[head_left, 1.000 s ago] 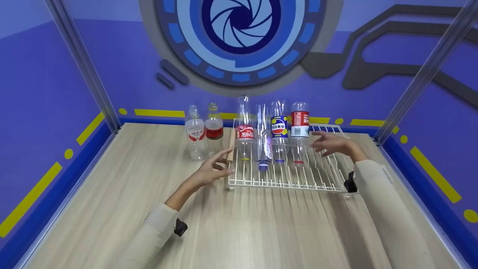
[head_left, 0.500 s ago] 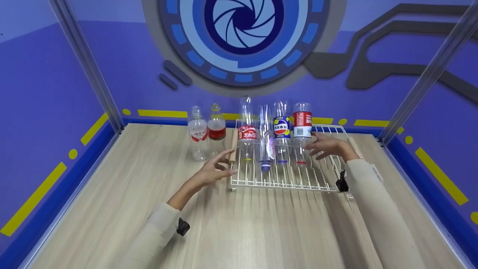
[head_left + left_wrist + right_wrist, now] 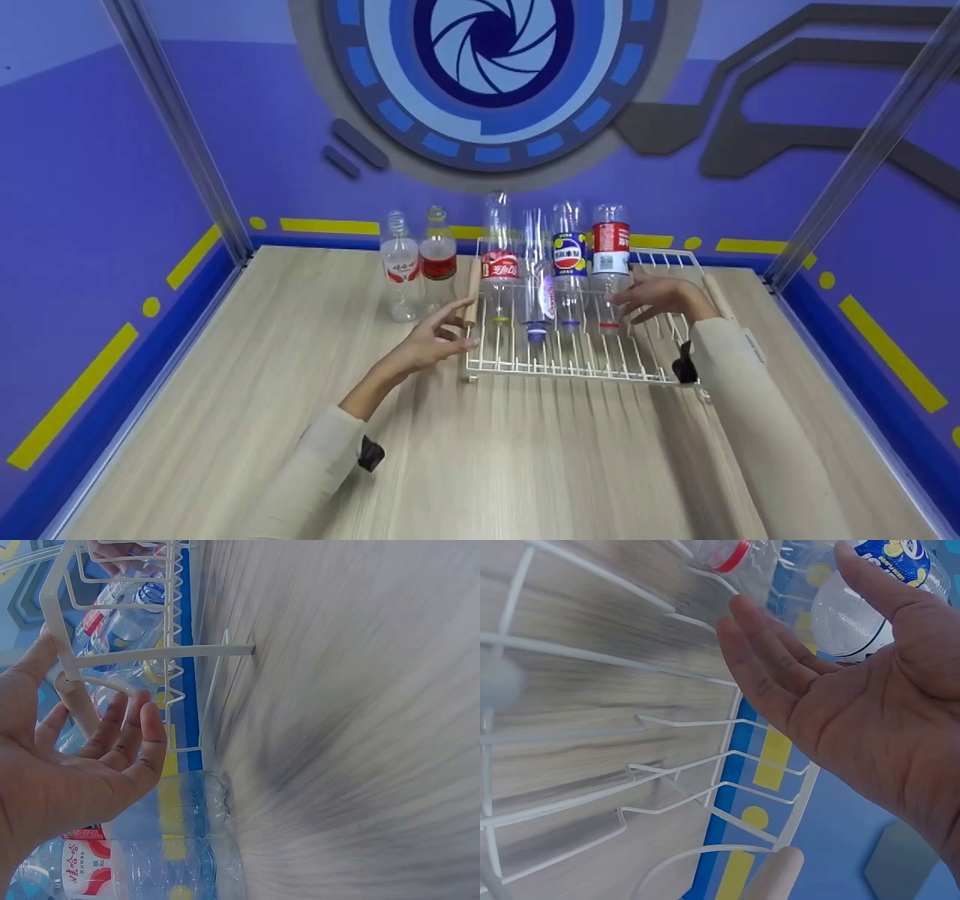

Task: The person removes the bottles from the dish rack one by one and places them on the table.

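A white wire rack lies on the wooden table with wooden handles at both ends. Several empty plastic bottles stand upside down in it: a red cola one, a clear purple-labelled one, a blue-labelled one and a red-labelled one. My left hand hovers open at the rack's left front corner, by the left handle. My right hand is open, fingers spread beside the red-labelled bottle's neck. The right wrist view shows my right hand close to the red cap, holding nothing.
Two bottles stand upright on the table left of the rack: a white-and-red-labelled one and a red-labelled one. Blue walls and metal posts ring the table. Bare wood stretches in front of the rack.
My right hand has moved left and nearer to the red-labelled bottle. My left hand has stayed almost where it was by the rack's corner.
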A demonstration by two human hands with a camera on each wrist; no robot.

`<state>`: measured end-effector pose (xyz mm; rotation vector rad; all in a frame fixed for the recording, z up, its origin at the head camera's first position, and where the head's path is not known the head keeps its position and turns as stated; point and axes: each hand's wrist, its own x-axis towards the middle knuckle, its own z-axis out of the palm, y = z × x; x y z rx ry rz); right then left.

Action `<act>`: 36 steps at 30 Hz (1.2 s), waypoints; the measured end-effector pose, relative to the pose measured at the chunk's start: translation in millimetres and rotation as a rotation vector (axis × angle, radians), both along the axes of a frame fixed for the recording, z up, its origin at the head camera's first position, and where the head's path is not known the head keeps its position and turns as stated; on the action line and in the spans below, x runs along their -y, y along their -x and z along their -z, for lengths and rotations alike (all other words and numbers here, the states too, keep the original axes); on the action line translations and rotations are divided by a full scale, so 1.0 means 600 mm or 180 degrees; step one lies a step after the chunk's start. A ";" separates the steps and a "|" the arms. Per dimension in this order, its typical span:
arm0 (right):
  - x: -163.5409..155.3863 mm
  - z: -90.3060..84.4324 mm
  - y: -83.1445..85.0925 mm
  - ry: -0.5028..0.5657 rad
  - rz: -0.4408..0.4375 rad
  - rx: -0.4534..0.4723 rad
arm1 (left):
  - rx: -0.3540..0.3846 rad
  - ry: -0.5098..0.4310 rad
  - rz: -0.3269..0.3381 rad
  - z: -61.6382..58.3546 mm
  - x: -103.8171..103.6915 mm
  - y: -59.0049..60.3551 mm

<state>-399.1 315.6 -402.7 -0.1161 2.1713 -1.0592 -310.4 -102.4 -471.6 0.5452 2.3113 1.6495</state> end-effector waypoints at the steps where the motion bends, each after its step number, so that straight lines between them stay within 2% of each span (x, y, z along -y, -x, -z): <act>1: -0.001 -0.001 0.000 -0.0003 -0.0018 -0.0005 | -0.0009 0.0006 0.0011 0.000 0.000 0.000; 9: -0.012 -0.007 -0.007 -0.0048 0.0048 -0.0126 | -0.0033 -0.0001 0.0012 0.001 0.002 -0.002; 16: -0.040 -0.011 -0.018 0.0193 0.0168 -0.0273 | 0.0013 -0.0032 0.0013 0.003 0.000 -0.003; 20: -0.060 -0.017 -0.025 0.0272 0.0272 -0.0513 | -0.0014 -0.0058 0.0032 0.001 -0.002 -0.003; 26: -0.074 -0.025 -0.034 0.0482 0.0774 -0.0922 | 0.0005 -0.0049 0.0028 0.001 -0.001 0.000; 30: -0.083 -0.028 -0.040 0.0736 0.1147 -0.1076 | 0.0066 -0.0081 0.0047 0.001 0.000 0.000; 36: -0.092 -0.021 -0.048 0.1067 0.1524 -0.1312 | 0.0054 -0.0058 0.0060 0.002 -0.001 0.000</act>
